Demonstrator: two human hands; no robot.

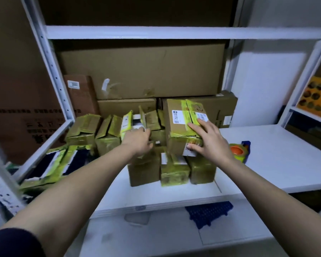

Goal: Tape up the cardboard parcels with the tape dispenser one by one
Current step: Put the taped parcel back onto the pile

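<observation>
Evidently we are between parcels: our right hand [210, 140] lies flat, fingers spread, on the taped parcel [183, 123], and our left hand [139, 140] curls around a parcel flap [144, 117] at its nine o'clock. The tape dispenser [240, 150] waits at three o'clock; next, we'd pull that parcel forward.

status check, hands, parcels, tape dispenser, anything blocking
Right hand flat on top parcel, open. Left hand reaching among parcels behind, grip unclear. Tape dispenser idle on shelf, right. Nothing blocking.
</observation>
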